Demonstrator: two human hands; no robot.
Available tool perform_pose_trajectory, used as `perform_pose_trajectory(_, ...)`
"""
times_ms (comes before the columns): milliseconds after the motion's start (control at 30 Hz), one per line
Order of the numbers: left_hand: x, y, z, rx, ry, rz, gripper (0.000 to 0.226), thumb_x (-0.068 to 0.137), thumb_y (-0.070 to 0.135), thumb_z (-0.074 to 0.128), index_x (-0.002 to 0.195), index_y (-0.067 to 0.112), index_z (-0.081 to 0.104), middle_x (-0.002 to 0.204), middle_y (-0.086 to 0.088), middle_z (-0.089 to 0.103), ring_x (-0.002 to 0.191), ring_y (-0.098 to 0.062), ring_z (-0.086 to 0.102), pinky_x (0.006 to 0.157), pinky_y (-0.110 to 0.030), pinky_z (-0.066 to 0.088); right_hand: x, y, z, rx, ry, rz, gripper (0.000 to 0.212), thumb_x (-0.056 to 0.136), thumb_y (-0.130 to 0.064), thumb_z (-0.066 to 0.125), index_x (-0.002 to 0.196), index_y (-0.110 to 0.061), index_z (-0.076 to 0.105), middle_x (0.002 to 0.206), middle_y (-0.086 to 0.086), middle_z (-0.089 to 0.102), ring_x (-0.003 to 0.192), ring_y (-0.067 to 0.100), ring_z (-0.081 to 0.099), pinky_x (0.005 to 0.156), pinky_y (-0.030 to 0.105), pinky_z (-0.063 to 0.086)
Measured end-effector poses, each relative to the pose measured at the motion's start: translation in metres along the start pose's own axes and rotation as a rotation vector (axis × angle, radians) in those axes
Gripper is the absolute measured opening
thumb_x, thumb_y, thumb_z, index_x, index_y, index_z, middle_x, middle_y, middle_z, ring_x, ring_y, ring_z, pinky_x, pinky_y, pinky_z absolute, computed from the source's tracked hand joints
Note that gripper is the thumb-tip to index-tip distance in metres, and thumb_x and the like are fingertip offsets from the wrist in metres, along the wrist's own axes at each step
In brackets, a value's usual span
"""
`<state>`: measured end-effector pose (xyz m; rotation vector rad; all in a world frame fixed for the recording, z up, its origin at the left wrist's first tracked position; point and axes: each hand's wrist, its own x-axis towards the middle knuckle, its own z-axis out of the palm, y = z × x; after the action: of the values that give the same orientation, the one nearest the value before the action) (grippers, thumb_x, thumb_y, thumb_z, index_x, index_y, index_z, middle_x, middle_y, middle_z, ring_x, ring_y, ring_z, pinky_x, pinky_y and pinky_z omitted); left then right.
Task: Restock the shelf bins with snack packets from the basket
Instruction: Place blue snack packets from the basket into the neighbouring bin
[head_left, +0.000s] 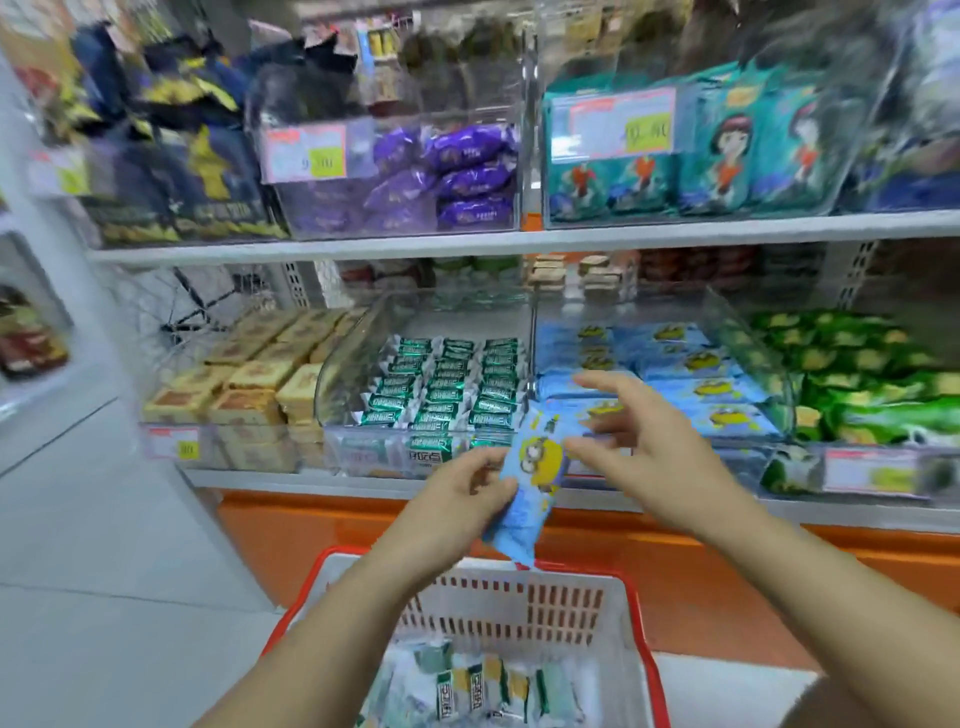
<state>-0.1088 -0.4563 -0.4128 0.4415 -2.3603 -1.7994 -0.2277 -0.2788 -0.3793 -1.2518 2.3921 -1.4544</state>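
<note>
This is a shop, in a snack aisle. White shelves (467, 241) across the middle of the frame carry rows of clear plastic bins (322, 210) filled with wrapped snack packets (470, 182), sorted by kind. Price labels (305, 153) are stuck on the bin fronts at upper centre and lower left. At the bottom, a red-rimmed shopping basket (615, 618) stands before the orange shelf base (701, 582).

好吃点 was seen printed on a green-and-white packet (423, 457) at the front of the middle lower bin (332, 436), roughly 9.00 was made out on a yellow price sticker (324, 163) above that bin, 80 was made out on a second sticker (188, 449) left of it, the teal-bin tag (647, 132) up and right of it was blurred beyond reading
</note>
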Motion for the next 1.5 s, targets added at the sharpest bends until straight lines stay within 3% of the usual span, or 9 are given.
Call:
perform_pose_trajectory(133,0.023,0.03,0.006,0.309,-0.044,0.14,0.024,0.1,0.021,0.054,0.118,0.033,0.064,0.108,0.007,0.07,0.097,-0.016,0.067,0.085,-0.032,0.053,0.022,0.009,-0.029,0.112,-0.007,0.198,0.03,0.081,-0.024,0.079,0.106,-0.033,0.065,0.1,-0.001,0.069,0.079,0.024,0.072,0.08,0.041,0.059)
perform_pose_trajectory(400,0.072,0.07,0.036,0.848,0.143,0.47,0.06,0.088,0.047,0.066,0.143,0.033,0.044,0.133,0.013,0.048,0.12,-0.009,0.051,0.099,-0.032,0.043,0.062,0.051,-0.067,0.377,0.332,0.326,0.018,0.082,-0.011,0.078,0.098,-0.014,0.07,0.098,0.019,0.067,0.066,0.018,0.066,0.063,0.025,0.056)
perform_pose_trajectory(500,0.105,0.079,0.045,0.968,0.198,0.512,0.057,0.092,0.047,0.061,0.145,0.034,0.042,0.136,0.011,0.049,0.122,-0.015,0.051,0.099,-0.035,0.042,0.079,0.064,-0.081,0.244,0.423,0.278,0.015,0.085,-0.013,0.075,0.099,-0.009,0.07,0.087,0.007,0.07,0.067,0.013,0.064,0.066,0.026,0.057)
perform_pose_trajectory(567,0.129,0.082,0.051,0.989,0.201,0.477,0.056,0.093,0.046,0.061,0.144,0.033,0.042,0.139,0.009,0.051,0.126,-0.018,0.051,0.103,-0.038,0.041,0.088,0.074,-0.099,-0.134,0.481,0.205,0.011,0.087,-0.024,0.072,0.096,-0.017,0.07,0.085,-0.004,0.067,0.078,0.016,0.063,0.076,0.029,0.052)
perform_pose_trajectory(667,0.167,0.083,0.058,1.023,0.18,0.394,0.05,0.092,0.043,0.063,0.137,0.031,0.047,0.133,0.003,0.058,0.121,-0.023,0.055,0.097,-0.042,0.047,0.089,0.097,-0.118,-0.483,0.46,0.288,0.019,0.091,-0.029,0.063,0.105,-0.017,0.068,0.095,0.007,0.068,0.096,0.03,0.063,0.08,0.036,0.05)
perform_pose_trajectory(833,0.236,0.072,0.073,0.998,0.092,0.341,0.019,0.088,0.025,0.064,0.098,0.03,0.048,0.096,-0.002,0.058,0.095,-0.034,0.06,0.076,-0.045,0.053,0.08,0.124,-0.118,-0.494,0.301,0.395,0.028,0.093,-0.023,0.059,0.12,-0.022,0.065,0.12,0.01,0.062,0.106,0.03,0.06,0.088,0.038,0.051)
perform_pose_trajectory(1133,0.302,0.074,0.116,0.958,-0.049,0.297,0.019,0.093,0.023,0.062,0.084,0.033,0.049,0.105,0.001,0.061,0.089,-0.019,0.057,0.075,-0.032,0.047,0.078,0.13,-0.118,-0.352,0.389,0.394,0.025,0.096,-0.023,0.057,0.119,-0.025,0.064,0.124,0.0,0.057,0.1,0.023,0.059,0.087,0.037,0.051)
perform_pose_trajectory(1300,0.303,0.072,0.127,0.883,-0.172,0.251,0.017,0.105,0.03,0.043,0.113,0.035,0.058,0.111,0.012,0.056,0.097,-0.011,0.054,0.077,-0.027,0.04,0.076,0.132,-0.118,-0.383,0.394,0.4,0.023,0.098,-0.024,0.054,0.119,-0.026,0.063,0.123,-0.002,0.054,0.095,0.021,0.059,0.081,0.037,0.052)
perform_pose_trajectory(1500,0.293,0.073,0.126,0.924,-0.272,0.197,0.03,0.107,0.027,0.034,0.132,0.034,0.05,0.125,-0.005,0.062,0.091,-0.017,0.062,0.072,-0.029,0.048,0.075,0.134,-0.114,-0.393,0.408,0.408,0.023,0.096,-0.024,0.056,0.117,-0.026,0.064,0.124,-0.003,0.055,0.085,0.018,0.059,0.079,0.035,0.052)
